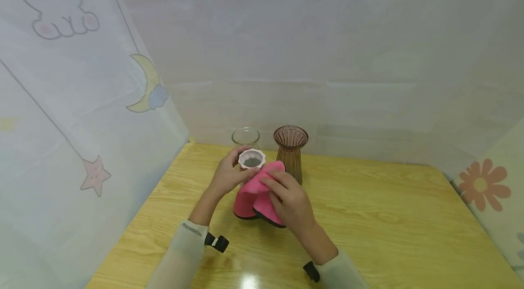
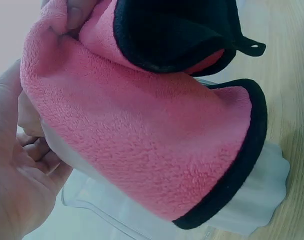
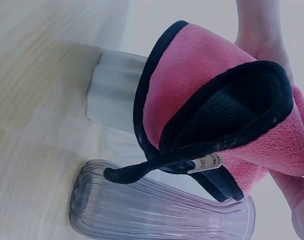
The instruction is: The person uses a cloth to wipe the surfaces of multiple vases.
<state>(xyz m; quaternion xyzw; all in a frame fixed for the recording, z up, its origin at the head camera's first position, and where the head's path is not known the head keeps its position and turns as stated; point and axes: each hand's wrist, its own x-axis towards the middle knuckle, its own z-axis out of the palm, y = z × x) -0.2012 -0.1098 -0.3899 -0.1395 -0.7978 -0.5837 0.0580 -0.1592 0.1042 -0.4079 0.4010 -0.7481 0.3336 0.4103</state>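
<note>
A white vase (image 1: 252,161) with a scalloped rim stands upright on the table, its lower body largely hidden behind a pink towel (image 1: 244,205) with black edging. My left hand (image 1: 228,174) grips the vase around its neck, just under the rim. With my right hand (image 1: 291,199) I pinch the towel and hold it against the near side of the vase. In the left wrist view, the towel (image 2: 137,135) drapes down over the white vase (image 2: 264,187). The right wrist view shows the towel's dark inner side, a hanging loop and a small label (image 3: 207,163).
Behind the white vase stands a clear glass vase (image 1: 245,136), partly hidden. A purple-brown ribbed glass vase (image 1: 289,154) stands just right of it, close to my right hand. The wooden table (image 1: 380,216) ends at a pale fabric wall (image 1: 327,52).
</note>
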